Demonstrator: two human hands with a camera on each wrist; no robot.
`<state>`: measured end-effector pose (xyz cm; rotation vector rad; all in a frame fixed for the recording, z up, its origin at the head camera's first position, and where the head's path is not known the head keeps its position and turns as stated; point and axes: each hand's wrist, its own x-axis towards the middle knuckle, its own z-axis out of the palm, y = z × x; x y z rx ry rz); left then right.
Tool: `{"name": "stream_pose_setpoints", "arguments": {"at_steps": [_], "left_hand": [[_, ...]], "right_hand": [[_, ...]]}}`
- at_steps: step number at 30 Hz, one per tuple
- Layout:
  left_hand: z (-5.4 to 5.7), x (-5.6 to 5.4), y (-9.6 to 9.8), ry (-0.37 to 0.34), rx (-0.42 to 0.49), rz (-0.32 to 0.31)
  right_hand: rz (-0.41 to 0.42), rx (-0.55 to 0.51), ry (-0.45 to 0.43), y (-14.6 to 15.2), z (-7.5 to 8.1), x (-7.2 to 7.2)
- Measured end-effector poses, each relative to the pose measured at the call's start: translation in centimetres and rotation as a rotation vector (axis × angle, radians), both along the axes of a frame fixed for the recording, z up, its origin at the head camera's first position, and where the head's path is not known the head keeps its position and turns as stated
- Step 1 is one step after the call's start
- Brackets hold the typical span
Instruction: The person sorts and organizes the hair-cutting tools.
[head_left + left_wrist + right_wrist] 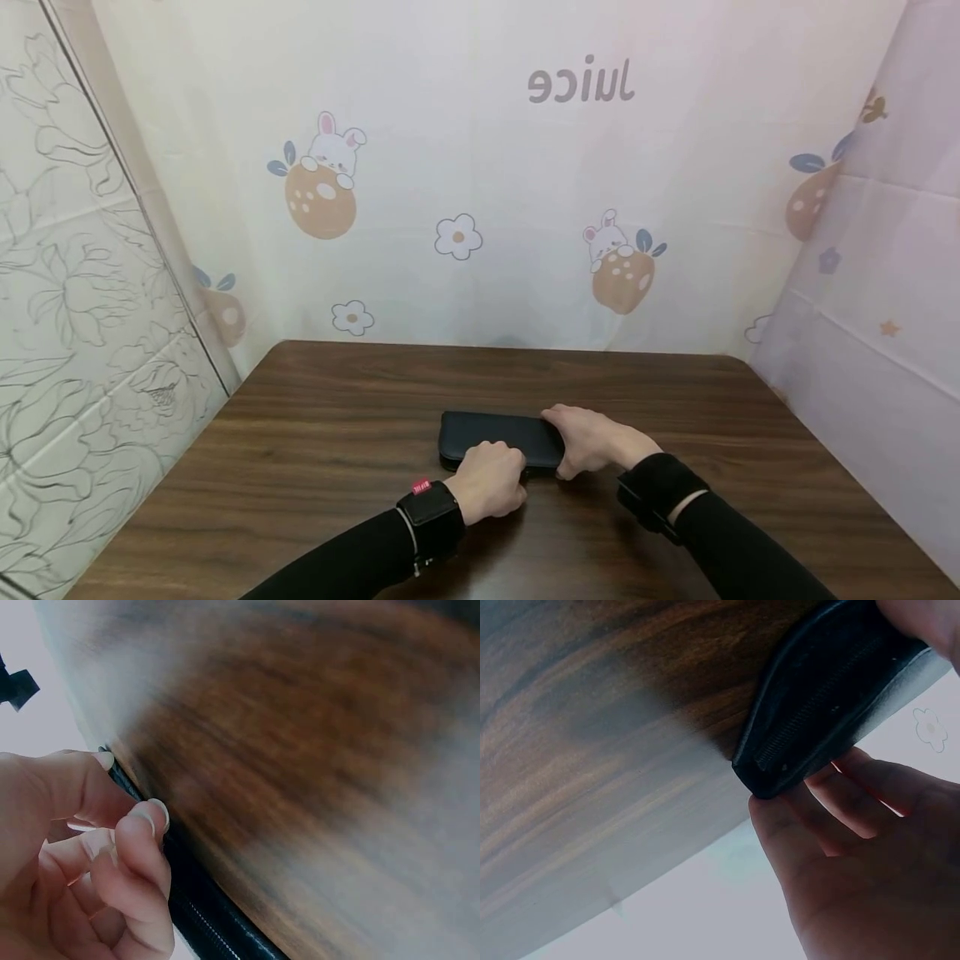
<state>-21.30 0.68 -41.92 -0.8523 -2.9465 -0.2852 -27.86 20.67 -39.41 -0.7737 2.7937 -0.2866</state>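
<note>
A long black zip-around wallet (487, 433) lies flat on the wooden table, its zipper (810, 705) running along the side. At its near edge, right of the middle, my left hand (489, 482) has curled fingers and seems to pinch at the zipper side. Any zipper pull is hidden by those fingers. In the left wrist view the left hand's fingertips (159, 814) touch the wallet's black edge (202, 915). My right hand (596, 442) grips the wallet's right end, with the thumb on the near side and the fingers at the far side.
The dark brown wooden table (330, 400) reaches to a pale curtain (465, 150) printed with rabbits, strawberries and flowers. A line-drawn floral panel (82, 317) stands along the left side, and another pale curtain (885, 333) along the right.
</note>
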Motion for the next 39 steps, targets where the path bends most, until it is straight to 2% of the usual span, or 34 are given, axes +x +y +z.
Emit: {"name": "stream_pose_setpoints", "arguments": {"at_steps": [4,14,25,33,39], "left_hand": [[0.0,0.0,-0.6,0.018,0.004,0.014],[-0.1,0.0,-2.0,-0.015,0.030,0.025],[0.0,0.2,-2.7,-0.045,0.041,0.040],[0.3,0.2,-3.0,-0.005,0.014,0.032],[0.2,0.1,-3.1,-0.030,0.013,0.049]], "right_hand": [[-0.010,0.012,0.010,0.1,0.0,-0.1],[-0.005,-0.002,-0.007,-0.1,-0.3,-0.3],[-0.010,-0.014,-0.018,-0.5,-0.3,-0.3],[-0.020,-0.005,0.000,0.0,-0.1,0.0],[-0.004,-0.007,0.002,0.0,-0.1,0.1]]}}
